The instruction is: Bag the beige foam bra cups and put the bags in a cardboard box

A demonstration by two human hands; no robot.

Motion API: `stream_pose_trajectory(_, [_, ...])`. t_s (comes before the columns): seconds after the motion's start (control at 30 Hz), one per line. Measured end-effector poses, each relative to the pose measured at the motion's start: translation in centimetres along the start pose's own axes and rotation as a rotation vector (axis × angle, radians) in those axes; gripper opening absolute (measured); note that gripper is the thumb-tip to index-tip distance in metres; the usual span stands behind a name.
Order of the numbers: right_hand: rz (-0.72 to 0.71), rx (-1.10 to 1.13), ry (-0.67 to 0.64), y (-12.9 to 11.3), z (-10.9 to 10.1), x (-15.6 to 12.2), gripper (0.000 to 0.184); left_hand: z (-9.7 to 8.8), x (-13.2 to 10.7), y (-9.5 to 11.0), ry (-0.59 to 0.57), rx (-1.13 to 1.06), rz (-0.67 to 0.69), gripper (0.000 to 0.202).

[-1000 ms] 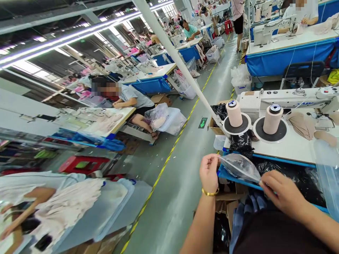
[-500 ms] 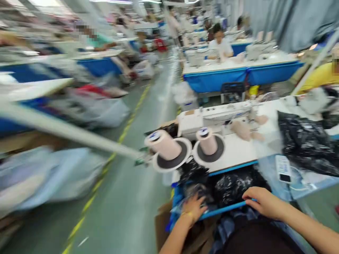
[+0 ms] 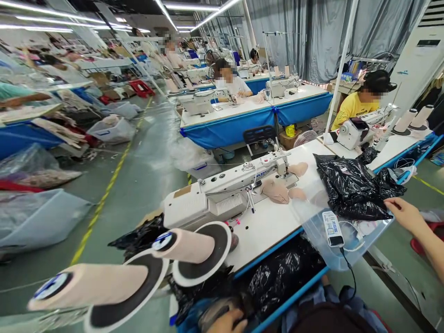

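Observation:
My right hand (image 3: 405,213) reaches out at the right, fingertips touching the edge of a crumpled black plastic bag (image 3: 354,187) that lies on the white sewing table (image 3: 277,217). Its fingers are loosely bent and hold nothing that I can see. My left hand (image 3: 225,322) shows only partly at the bottom edge, down among black plastic (image 3: 280,277) under the table edge; its fingers are mostly hidden. A white sewing machine (image 3: 225,192) stands on the table with beige fabric pieces (image 3: 277,189) by its needle.
Two beige thread cones (image 3: 187,245) on round stands loom at the lower left. A clear plastic bin (image 3: 342,240) holds a phone on a cable. Other workers sit at blue-skirted tables (image 3: 249,120) behind. The aisle with a yellow floor line (image 3: 104,194) runs at the left.
The view has swung right along the table. My right hand left the blue table edge and reached to the black bag. My left hand dropped low, out of most of the view.

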State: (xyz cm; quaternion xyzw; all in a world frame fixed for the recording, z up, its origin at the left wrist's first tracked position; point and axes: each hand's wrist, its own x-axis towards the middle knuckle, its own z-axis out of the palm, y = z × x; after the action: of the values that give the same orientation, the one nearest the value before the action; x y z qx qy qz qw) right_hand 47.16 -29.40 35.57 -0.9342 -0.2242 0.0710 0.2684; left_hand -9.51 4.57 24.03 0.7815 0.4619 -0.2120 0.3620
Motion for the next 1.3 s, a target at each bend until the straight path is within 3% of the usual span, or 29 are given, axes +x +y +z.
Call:
stream_pose_trajectory(0.13, [0.028,0.052,0.022,1.0,2.1,4.7,0.049,-0.1,0.3,8.9,-0.126,-0.150,0.320,0.040])
stream_pose_trajectory(0.23, [0.025,0.094,0.014,0.1,5.5,7.4,0.062,-0.3,1.5,16.2,-0.071,-0.170,0.436,0.039])
stream_pose_trajectory(0.3, [0.041,0.118,0.014,-0.2,7.4,8.7,0.067,-0.2,2.5,19.6,-0.036,-0.180,0.473,0.038])
stream_pose_trajectory(0.37, [0.055,0.151,0.009,0.0,8.6,9.4,0.061,0.0,3.2,21.5,-0.029,-0.197,0.486,0.038])
stream_pose_trajectory(0.5, [0.038,0.238,-0.015,0.7,9.3,9.8,0.041,1.3,3.5,21.9,-0.036,-0.241,0.460,0.038])
stream_pose_trajectory(0.77, [-0.013,0.474,-0.014,0.4,10.0,9.1,0.035,3.3,2.5,19.6,-0.013,-0.328,0.358,0.036])
stream_pose_trajectory(1.1, [0.032,0.670,0.013,-0.6,10.0,8.4,0.043,3.8,1.9,18.3,0.014,-0.432,0.309,0.031])
stream_pose_trajectory(1.3, [0.087,0.796,0.024,-2.9,8.7,7.0,0.048,3.3,1.2,18.5,0.009,-0.592,0.282,0.032])
